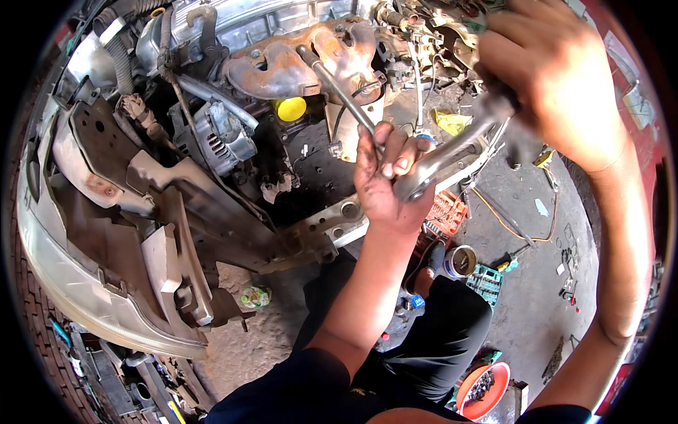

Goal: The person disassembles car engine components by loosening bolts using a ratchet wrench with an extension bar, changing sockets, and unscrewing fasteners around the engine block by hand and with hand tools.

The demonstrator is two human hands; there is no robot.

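My left hand (pixel 392 177) has its fingers wrapped round a long steel bar (pixel 328 78), at its junction with a metal wrench handle (pixel 441 155). The bar reaches up to the rusty exhaust manifold (pixel 268 74), which sits on the engine in front of me. My right hand (pixel 540 78) is raised at the upper right, blurred, closed around the far end of the handle. Below the manifold show a yellow cap (pixel 289 109) and an alternator (pixel 222 141).
A bumper and bracket assembly (pixel 95 275) fills the left side. A metal crossmember (pixel 346 222) runs below my left hand. On the floor lie an orange socket case (pixel 445 210), a teal case (pixel 485 283), a can (pixel 460 261), cables and a red basin (pixel 494 371) of small parts.
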